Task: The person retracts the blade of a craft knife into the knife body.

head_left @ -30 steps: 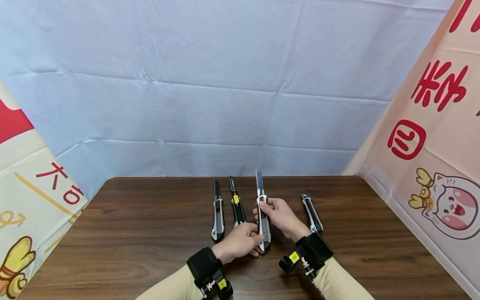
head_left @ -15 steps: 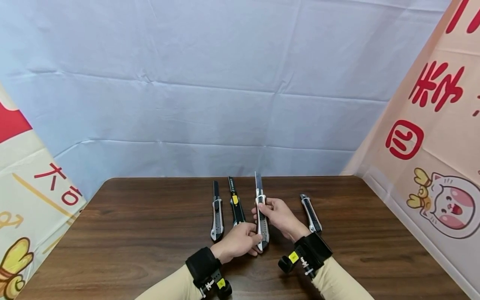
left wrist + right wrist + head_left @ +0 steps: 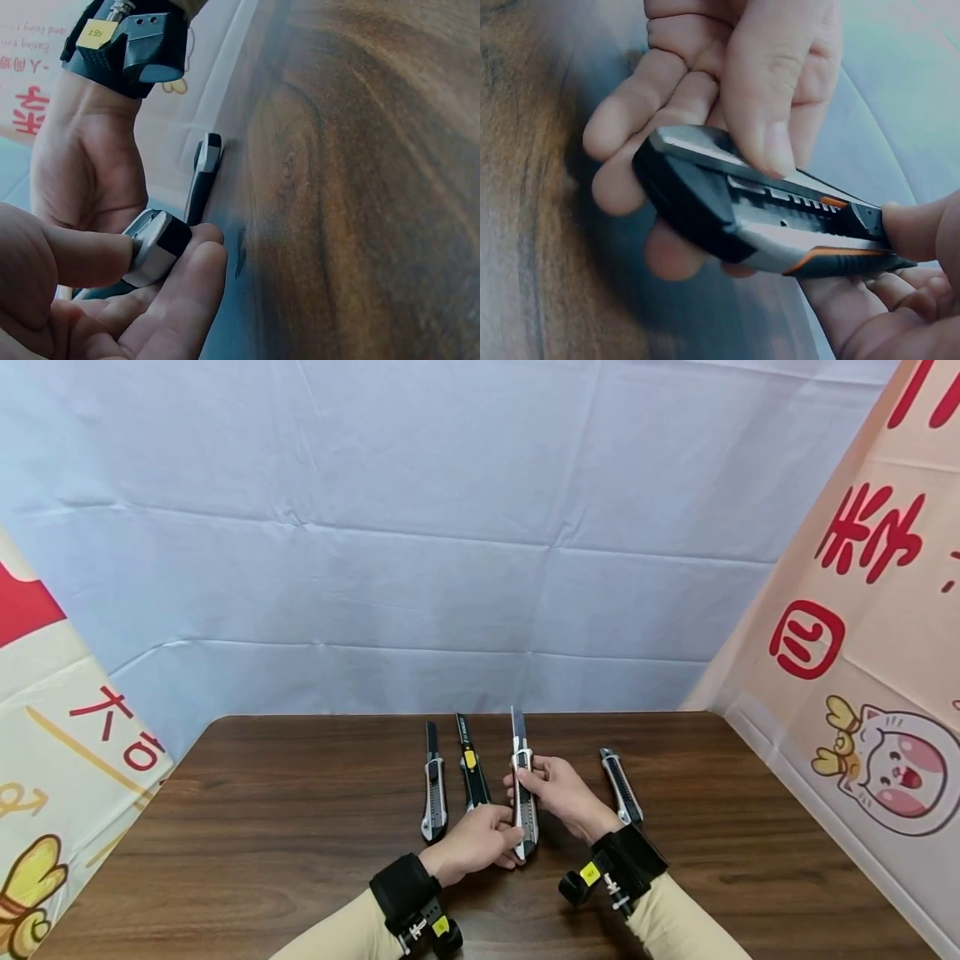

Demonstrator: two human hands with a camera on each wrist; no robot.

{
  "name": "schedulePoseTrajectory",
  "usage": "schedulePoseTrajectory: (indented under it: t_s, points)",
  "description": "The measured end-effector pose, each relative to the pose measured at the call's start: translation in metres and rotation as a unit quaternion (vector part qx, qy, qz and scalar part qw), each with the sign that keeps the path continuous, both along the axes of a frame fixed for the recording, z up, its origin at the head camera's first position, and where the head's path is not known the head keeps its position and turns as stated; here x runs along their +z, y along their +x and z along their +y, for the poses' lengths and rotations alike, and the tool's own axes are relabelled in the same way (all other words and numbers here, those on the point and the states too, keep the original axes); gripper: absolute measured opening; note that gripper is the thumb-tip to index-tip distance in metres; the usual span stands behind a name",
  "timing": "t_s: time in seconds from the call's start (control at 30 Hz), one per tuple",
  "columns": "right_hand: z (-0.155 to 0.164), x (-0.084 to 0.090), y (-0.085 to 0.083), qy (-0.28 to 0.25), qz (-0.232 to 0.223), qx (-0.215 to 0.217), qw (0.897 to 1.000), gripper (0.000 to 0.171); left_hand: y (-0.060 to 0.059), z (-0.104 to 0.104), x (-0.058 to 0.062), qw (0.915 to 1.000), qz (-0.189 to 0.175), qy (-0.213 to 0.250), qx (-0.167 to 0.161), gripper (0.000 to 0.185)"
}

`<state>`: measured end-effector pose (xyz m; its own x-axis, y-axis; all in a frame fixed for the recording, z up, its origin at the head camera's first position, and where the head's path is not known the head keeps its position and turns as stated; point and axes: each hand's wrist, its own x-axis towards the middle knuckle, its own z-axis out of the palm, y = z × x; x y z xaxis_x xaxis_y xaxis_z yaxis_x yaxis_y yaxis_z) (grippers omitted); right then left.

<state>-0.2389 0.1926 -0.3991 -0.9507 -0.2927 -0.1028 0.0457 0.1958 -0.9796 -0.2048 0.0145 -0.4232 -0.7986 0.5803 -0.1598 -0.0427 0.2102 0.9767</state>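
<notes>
Both hands hold a silver-and-black utility knife point(image 3: 527, 814) upright in the head view, its blade point(image 3: 519, 727) out and pointing away. My left hand point(image 3: 474, 843) pinches the butt end between thumb and fingers. Around the upper handle, my right hand point(image 3: 561, 793) grips with its thumb on the front. In the right wrist view that thumb point(image 3: 919, 231) lies against the black slider point(image 3: 861, 220), and orange trim shows along the handle. The left wrist view shows the knife's butt point(image 3: 159, 249) between the left thumb and fingers, raised off the table.
On the wooden table point(image 3: 300, 827), a grey utility knife point(image 3: 434, 802) and a black one with a yellow slider point(image 3: 471, 760) lie to the left. Another utility knife point(image 3: 622, 789) lies to the right. A pale blue cloth point(image 3: 420, 568) hangs behind the table's far edge.
The blade of the held utility knife stands out slightly less from the handle than one second ago. Both hands keep nearly the same place and grip.
</notes>
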Motion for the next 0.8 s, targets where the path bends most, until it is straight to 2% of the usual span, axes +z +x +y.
schedulePoseTrajectory:
  t_s: [0.2,0.43,0.67,0.8]
  points:
    - [0.0003,0.0046,-0.0001,0.0,-0.008,-0.024,1.0,0.037,0.0002,-0.0021,0.0009,0.9999,0.008,-0.006,-0.013,0.029]
    - [0.0011,0.0066,0.0007,0.01,-0.014,-0.042,0.999,0.039,0.0018,0.0002,0.0023,1.0,0.006,0.005,-0.003,0.025]
    - [0.0029,0.0054,0.004,0.016,-0.03,-0.026,0.999,0.046,0.0013,0.0016,0.0006,0.9999,0.015,0.004,0.003,0.025]
    - [0.004,0.0034,0.0043,0.01,-0.026,-0.02,0.999,0.047,0.0008,0.0022,0.0013,1.0,0.006,0.005,-0.001,0.026]
